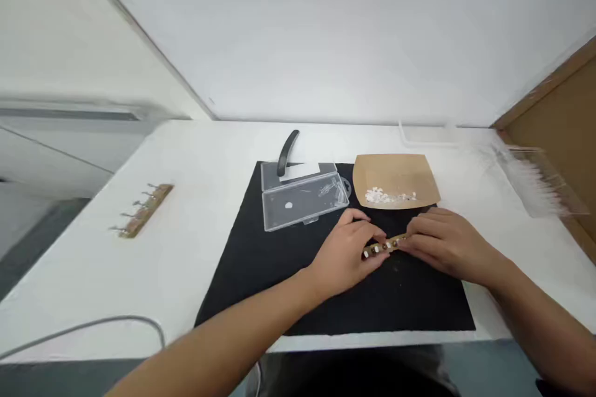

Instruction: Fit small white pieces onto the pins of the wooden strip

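A narrow tan strip with alternating small white and dark spots lies between my two hands, over the black mat. My left hand is closed on its left part, thumb below and fingers above. At the other end, my right hand has its fingers pinched together on the strip; the fingertips hide that end. Just beyond the hands sits a brown paper tray with small white bits in it. A clear plastic case stands open beside the tray, holding a few small clear pieces.
A dark curved handle rests on the case's lid. At the left lies a wooden strip with several metal pins sticking out. A clear box of pale sticks stands at the right. A grey cable crosses the front left edge.
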`<action>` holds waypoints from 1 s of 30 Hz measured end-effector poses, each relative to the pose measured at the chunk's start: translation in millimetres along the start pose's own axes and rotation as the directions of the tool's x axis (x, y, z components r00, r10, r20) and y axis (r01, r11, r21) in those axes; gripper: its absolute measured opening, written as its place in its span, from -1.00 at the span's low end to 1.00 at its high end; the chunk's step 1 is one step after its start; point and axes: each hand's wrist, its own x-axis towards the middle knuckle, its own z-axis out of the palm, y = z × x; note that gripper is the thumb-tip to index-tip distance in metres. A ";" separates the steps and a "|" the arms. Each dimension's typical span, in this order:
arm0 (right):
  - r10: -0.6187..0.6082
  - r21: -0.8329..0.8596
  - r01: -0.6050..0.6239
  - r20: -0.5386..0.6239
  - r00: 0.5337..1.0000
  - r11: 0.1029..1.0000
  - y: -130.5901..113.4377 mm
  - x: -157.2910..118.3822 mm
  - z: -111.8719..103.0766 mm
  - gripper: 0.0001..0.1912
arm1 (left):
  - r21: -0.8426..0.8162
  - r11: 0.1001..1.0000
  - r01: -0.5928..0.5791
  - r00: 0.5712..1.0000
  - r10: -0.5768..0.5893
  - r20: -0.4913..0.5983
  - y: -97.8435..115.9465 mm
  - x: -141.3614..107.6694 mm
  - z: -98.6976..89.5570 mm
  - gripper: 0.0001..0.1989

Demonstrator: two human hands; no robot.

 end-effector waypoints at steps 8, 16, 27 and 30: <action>0.030 0.118 -0.026 -0.034 0.999 0.993 3.0 -4.8 -1.7 -0.97 | 0.005 1.000 -0.014 1.000 0.014 -0.001 -2.4 -2.3 1.8 -0.82; 0.353 0.050 -0.350 -0.073 0.933 0.935 34.1 -24.7 -27.5 -0.93 | -0.010 1.000 -0.017 1.000 0.017 0.007 -3.4 -2.6 0.3 -0.80; 0.701 -0.173 -0.686 0.039 0.712 0.707 65.0 -46.7 -33.7 -0.82 | -0.009 1.000 -0.013 1.000 0.013 0.011 -3.4 -2.6 0.0 -0.82; 0.740 -0.199 -0.717 0.076 0.668 0.668 69.3 -50.7 -35.0 -0.81 | -0.006 1.000 -0.014 1.000 0.014 0.020 -3.4 -2.5 -0.5 -0.83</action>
